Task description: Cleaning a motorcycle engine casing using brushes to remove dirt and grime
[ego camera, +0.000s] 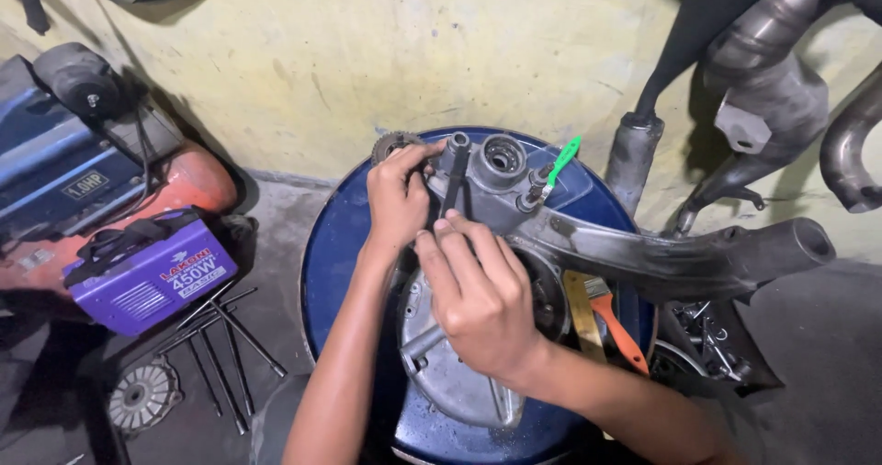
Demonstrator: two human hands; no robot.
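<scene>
Your left hand [397,200] curled around the far end of a grey engine casing [478,272], fingers closed near a small toothed gear [393,143] at its upper left edge; whether you gripped the gear itself or the housing beside it could not be told. Your right hand [478,295] lay loosely cupped, palm down, on the middle of the casing, fingertips pressing toward a dark slim tool or bar [454,185] that stood between the two hands. The casing rested on top of a blue drum [335,244], its long axis running from your body away toward the yellow wall [367,61], so the gear end sat ahead of you and nearer the left hand. A paintbrush with an orange handle [614,323] lay on the drum just right of your right wrist. A purple welding machine [147,267] and loose steel rods [225,345] sat on the floor to the left; exhaust pipes [763,88] leaned at the right.
</scene>
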